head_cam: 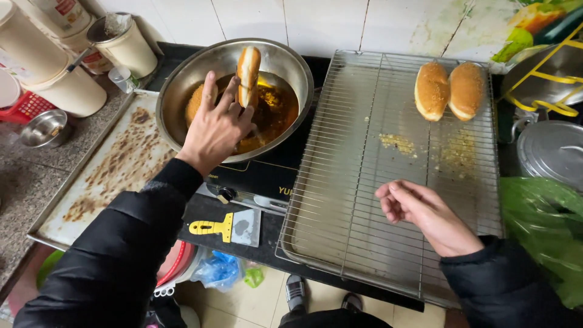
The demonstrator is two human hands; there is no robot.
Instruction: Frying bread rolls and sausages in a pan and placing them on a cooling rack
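A bread roll [248, 76] is held upright over a pan of oil [182, 91] in the upper left of the frame.

The left hand [215, 127] grips the roll with its fingertips, above the brown oil, where another breaded piece [194, 103] lies. The right hand [419, 212] is loosely curled and holds nothing, and it hovers over the wire rack [340, 200] at the lower right. Two fried rolls [448, 91] lie side by side, touching, in the upper right part of the rack. A yellow scraper [225, 226] lies on the counter below the pan.
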